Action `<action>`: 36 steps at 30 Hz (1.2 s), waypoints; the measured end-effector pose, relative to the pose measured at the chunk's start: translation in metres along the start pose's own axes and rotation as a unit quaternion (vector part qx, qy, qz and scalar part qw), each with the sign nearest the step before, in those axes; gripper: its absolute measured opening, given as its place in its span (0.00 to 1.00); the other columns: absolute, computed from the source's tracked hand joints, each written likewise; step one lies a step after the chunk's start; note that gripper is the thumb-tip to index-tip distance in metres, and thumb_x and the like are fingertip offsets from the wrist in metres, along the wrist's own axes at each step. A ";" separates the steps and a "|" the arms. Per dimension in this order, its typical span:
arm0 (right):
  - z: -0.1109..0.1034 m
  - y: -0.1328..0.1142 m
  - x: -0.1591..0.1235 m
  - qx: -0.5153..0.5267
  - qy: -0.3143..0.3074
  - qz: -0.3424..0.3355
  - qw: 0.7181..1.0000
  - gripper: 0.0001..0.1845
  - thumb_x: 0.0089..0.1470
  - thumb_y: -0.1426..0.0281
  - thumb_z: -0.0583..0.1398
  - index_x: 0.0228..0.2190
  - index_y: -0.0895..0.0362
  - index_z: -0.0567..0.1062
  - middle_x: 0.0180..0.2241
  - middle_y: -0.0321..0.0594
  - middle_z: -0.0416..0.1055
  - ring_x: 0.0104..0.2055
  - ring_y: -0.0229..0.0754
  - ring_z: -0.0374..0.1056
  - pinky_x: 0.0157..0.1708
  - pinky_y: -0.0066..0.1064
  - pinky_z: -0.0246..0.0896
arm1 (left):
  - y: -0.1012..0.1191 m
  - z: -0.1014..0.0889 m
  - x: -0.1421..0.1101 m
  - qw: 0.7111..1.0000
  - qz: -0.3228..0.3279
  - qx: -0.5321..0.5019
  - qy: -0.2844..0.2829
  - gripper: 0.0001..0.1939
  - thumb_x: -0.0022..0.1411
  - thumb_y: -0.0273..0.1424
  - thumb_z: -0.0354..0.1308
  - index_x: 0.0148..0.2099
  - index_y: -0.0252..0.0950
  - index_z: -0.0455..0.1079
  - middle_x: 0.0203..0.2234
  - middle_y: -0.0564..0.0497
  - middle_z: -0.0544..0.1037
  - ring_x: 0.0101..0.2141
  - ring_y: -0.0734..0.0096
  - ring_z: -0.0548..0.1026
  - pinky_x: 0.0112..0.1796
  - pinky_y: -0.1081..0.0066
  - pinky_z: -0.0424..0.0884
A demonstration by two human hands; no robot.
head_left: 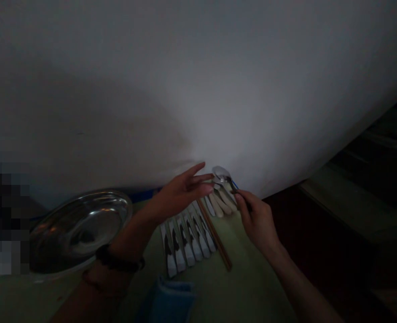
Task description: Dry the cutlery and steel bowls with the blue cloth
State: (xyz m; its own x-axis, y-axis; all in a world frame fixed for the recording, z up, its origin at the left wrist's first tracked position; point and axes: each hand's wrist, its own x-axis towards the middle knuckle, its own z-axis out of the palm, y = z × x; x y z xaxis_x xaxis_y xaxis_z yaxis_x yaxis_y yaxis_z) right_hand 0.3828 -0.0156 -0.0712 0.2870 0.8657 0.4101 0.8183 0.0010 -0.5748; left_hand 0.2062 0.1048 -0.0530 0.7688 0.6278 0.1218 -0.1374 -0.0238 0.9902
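My right hand (257, 220) pinches a metal spoon (221, 172) by its handle, its bowl pointing up and left near the wall. Beside it, my left hand (188, 188) reaches in with its fingers spread, the tips close to the spoon; nothing shows in its grasp. Under the two hands lie several pieces of pale-handled cutlery (222, 207), their far ends partly covered. A pair of brown chopsticks (215, 235) lies slantwise to their left. Next to the chopsticks, several shiny metal utensils (187, 244) lie in a row, their far ends hidden by my left hand and arm.
A large metal basin (126, 211) stands at the left on the greenish table (248, 278). A blue cloth (174, 298) lies at the near edge of view. A pale wall (198, 80) rises directly behind the table. Dim dark ground (312, 233) shows at the right.
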 end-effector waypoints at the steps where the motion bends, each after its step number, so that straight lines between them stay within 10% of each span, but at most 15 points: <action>1: -0.002 0.010 0.006 -0.051 -0.006 0.029 0.998 0.18 0.60 0.65 0.48 0.41 0.61 0.71 0.37 0.46 0.74 0.38 0.42 0.69 0.38 0.30 0.60 | -0.004 -0.002 0.001 0.999 -0.011 0.038 0.010 0.35 0.56 0.34 0.60 0.62 0.35 0.50 0.54 0.38 0.67 0.51 0.57 0.68 0.51 0.58 0.61; 9: 0.015 0.068 0.041 -0.275 -0.099 0.115 0.949 0.20 0.60 0.66 0.46 0.36 0.59 0.76 0.37 0.49 0.71 0.37 0.43 0.68 0.37 0.31 0.57 | -0.013 -0.009 0.003 0.977 -0.004 0.212 -0.012 0.19 0.57 0.37 0.56 0.49 0.36 0.69 0.47 0.43 0.74 0.47 0.56 0.72 0.48 0.59 0.64; 36: 0.034 0.067 0.047 -0.324 -0.121 0.129 0.930 0.19 0.59 0.65 0.47 0.41 0.56 0.75 0.39 0.47 0.70 0.41 0.45 0.67 0.37 0.32 0.57 | -0.009 -0.007 0.001 0.969 0.010 0.243 -0.050 0.16 0.58 0.36 0.55 0.48 0.40 0.71 0.44 0.47 0.77 0.43 0.58 0.74 0.43 0.65 0.67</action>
State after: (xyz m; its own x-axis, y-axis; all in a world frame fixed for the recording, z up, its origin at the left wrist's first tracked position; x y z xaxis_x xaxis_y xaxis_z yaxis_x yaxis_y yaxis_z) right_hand 0.4338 0.0417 -0.1143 0.4595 0.8823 0.1020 0.8882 -0.4564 -0.0534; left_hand 0.2032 0.1112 -0.0622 0.8293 0.5451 0.1229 0.1385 -0.4136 0.8999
